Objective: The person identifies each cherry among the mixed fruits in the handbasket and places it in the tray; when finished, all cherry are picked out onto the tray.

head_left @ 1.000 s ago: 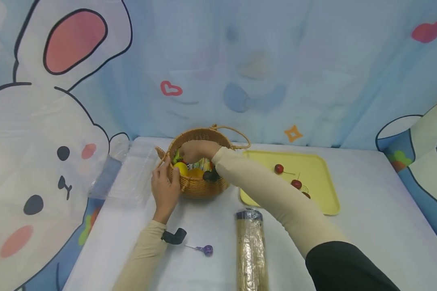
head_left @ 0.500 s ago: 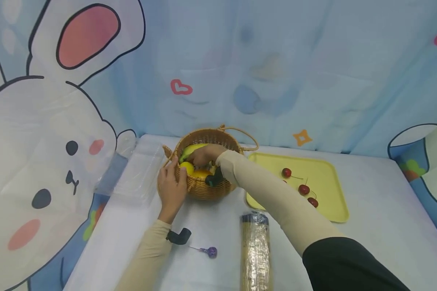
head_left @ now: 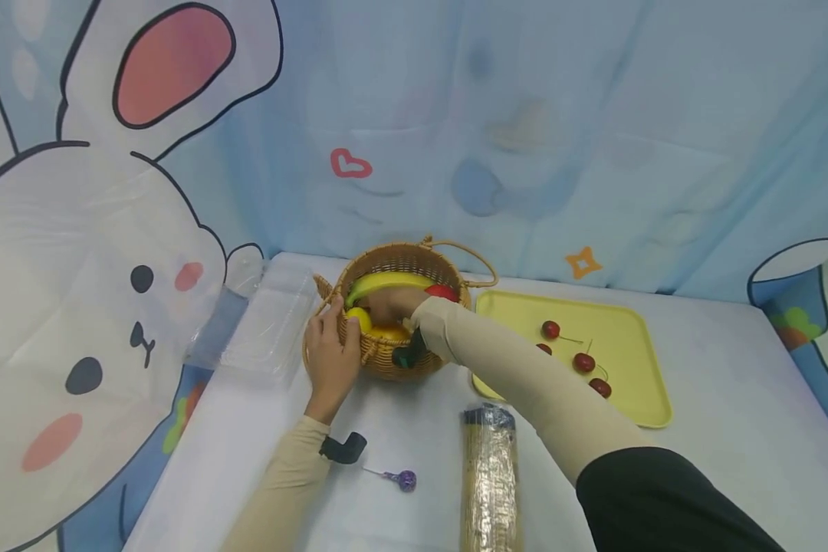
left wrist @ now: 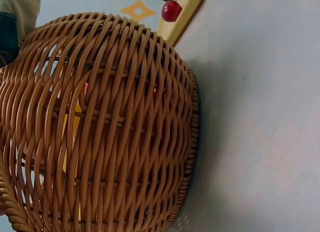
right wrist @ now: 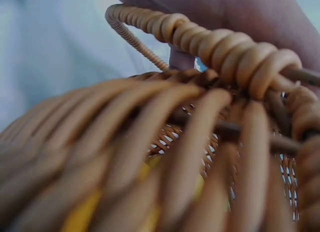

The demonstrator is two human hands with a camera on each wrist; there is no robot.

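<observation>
A round wicker basket (head_left: 393,366) with two loop handles stands at the back of the table. My left hand (head_left: 333,368) grips its left rim beside a handle. Into the basket reaches my right hand (head_left: 395,304), its fingers hidden among the fruit, so what they hold does not show. A banana (head_left: 389,280) lies along the back inside, behind that hand. A lemon-yellow fruit (head_left: 360,317) and an orange fruit (head_left: 390,333) sit at the front, and a red rounded thing (head_left: 443,292) on the right. Both wrist views mostly show the basket's weave (left wrist: 115,127).
A yellow tray (head_left: 635,368) with several cherries (head_left: 583,363) lies right of the basket, partly under my right forearm. A foil-shiny wrapped bundle (head_left: 490,483) and a purple-wrapped lollipop (head_left: 405,481) lie in front. Clear plastic packaging (head_left: 265,322) is on the left.
My right hand has shifted toward the front of the basket, uncovering the banana and the red thing. The left hand stays at the rim. The head view has turned slightly.
</observation>
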